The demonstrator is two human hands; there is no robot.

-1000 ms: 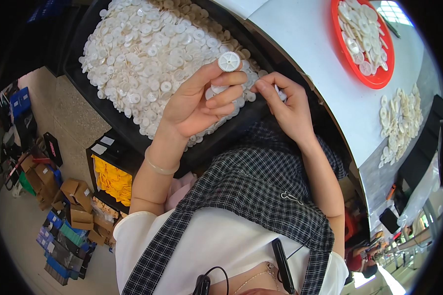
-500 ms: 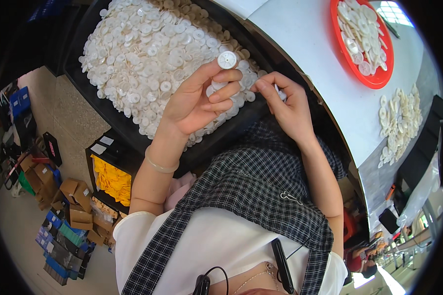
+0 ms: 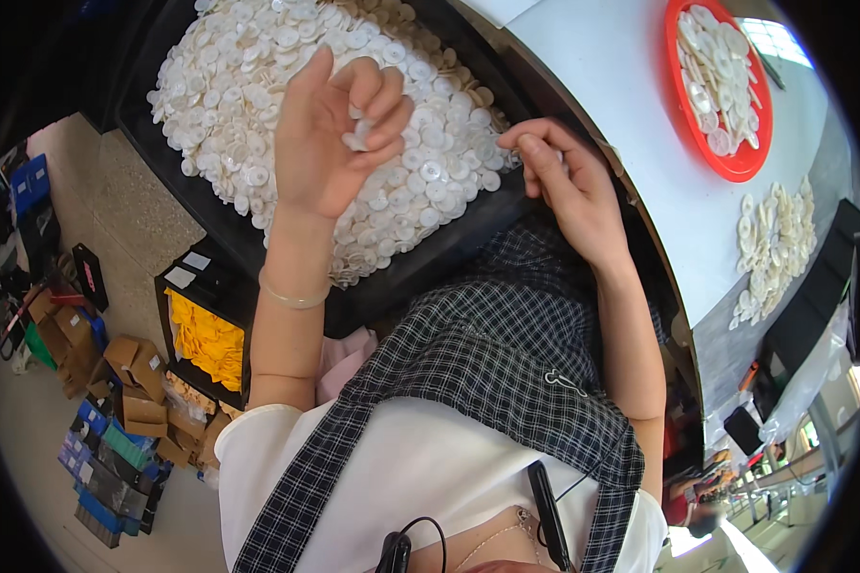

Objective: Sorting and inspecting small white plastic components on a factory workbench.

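Over a black bin (image 3: 468, 227) heaped with small white plastic gears (image 3: 229, 105), my left hand (image 3: 330, 143) is raised with the palm showing. Its fingers curl round a few white gears (image 3: 357, 134), while the thumb and index finger stand apart, with nothing between their tips. My right hand (image 3: 578, 186) is beside the bin's right edge. Thumb and index finger are pinched together there and the other fingers are folded in. What lies inside that hand is mostly hidden.
On the white table (image 3: 631, 105) at the right stand a red oval tray (image 3: 686, 100) of gears and a loose pile of gears (image 3: 776, 244). Left of me are a black crate with yellow pieces (image 3: 205, 339), cardboard boxes (image 3: 134, 368) and stacked blue boxes (image 3: 105, 477).
My left hand has moved left over the heap, and the toothed gear at its index fingertip is gone from there. My right hand has shifted slightly right; the white pieces seen in it before are now hidden.
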